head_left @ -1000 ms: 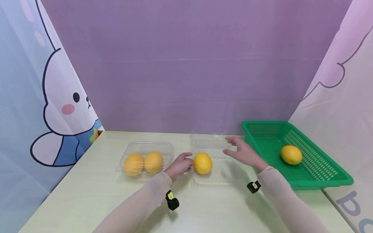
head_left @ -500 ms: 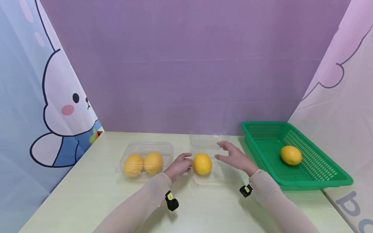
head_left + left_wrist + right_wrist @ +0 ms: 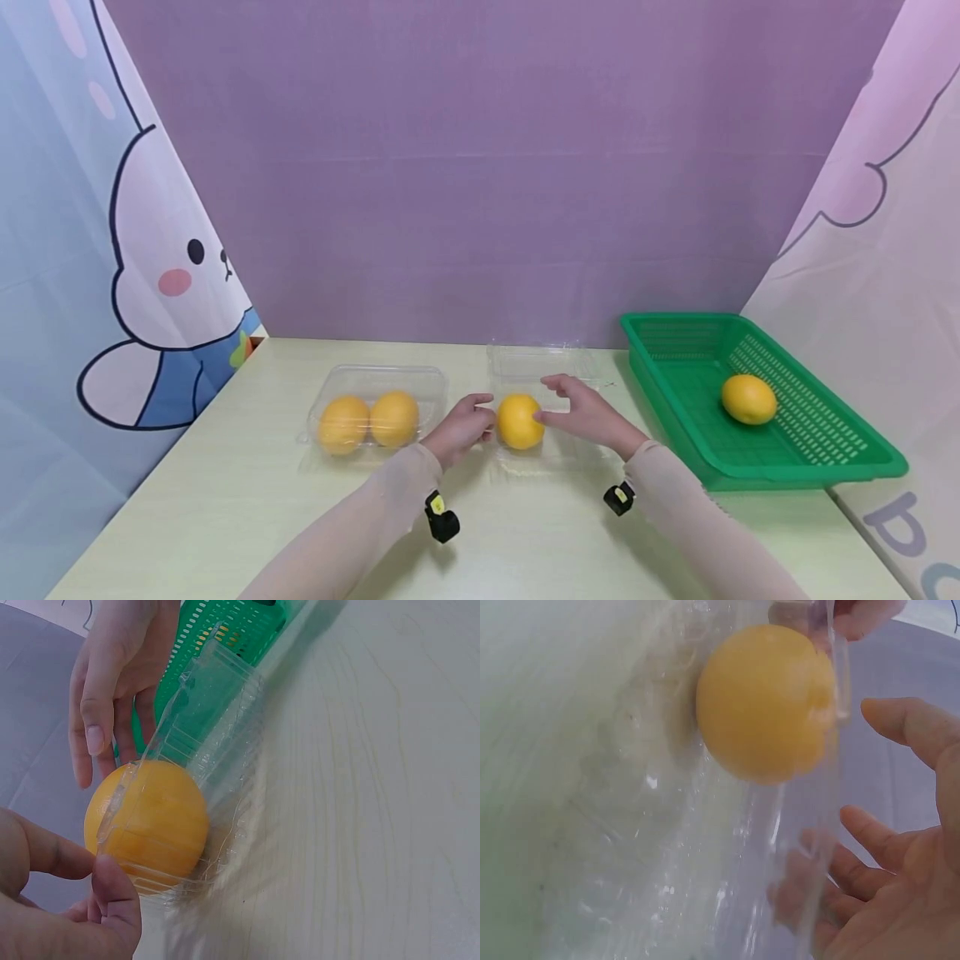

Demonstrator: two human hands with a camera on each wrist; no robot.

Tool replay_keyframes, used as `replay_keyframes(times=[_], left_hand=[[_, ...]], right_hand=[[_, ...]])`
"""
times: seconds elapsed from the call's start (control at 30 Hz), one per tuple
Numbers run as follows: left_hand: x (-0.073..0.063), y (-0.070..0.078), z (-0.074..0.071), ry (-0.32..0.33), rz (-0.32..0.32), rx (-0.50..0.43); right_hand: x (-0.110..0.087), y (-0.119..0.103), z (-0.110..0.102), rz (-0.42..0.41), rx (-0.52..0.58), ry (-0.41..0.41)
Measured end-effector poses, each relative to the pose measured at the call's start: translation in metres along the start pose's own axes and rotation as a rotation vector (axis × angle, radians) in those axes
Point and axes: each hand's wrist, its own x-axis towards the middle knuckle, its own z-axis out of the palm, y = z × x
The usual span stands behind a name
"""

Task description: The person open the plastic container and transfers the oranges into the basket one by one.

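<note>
A yellow-orange orange (image 3: 517, 422) sits in the left part of an opened clear plastic clamshell box (image 3: 542, 365), whose lid is folded back toward the purple backdrop. At the box's left side, my left hand (image 3: 459, 428) pinches the rim between thumb and forefinger; the left wrist view shows the pinch beside the orange (image 3: 154, 825). My right hand (image 3: 587, 413) hovers over the box just right of the orange, fingers spread and palm turned inward. Seen from the right wrist, nothing lies between its thumb and fingers, which are by the clear wall (image 3: 780, 847).
To the left stands a closed clear clamshell box (image 3: 390, 377) with two oranges (image 3: 395, 419) inside. A green plastic basket (image 3: 678, 433) at the right holds one more orange (image 3: 749, 399). Behind the pale table (image 3: 525, 542) rises a purple backdrop (image 3: 480, 183).
My right hand has moved left over the box, from near the basket to right beside the orange. The left hand has kept its place at the box's rim.
</note>
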Motion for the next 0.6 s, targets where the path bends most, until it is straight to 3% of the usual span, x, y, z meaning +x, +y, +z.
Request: replay_keyframes(times=[0.6], left_hand=[[0.001,0.0,0.0,0.011,-0.015,0.025]], right_hand=[[0.008,-0.003,0.022,0.037,0.037,-0.058]])
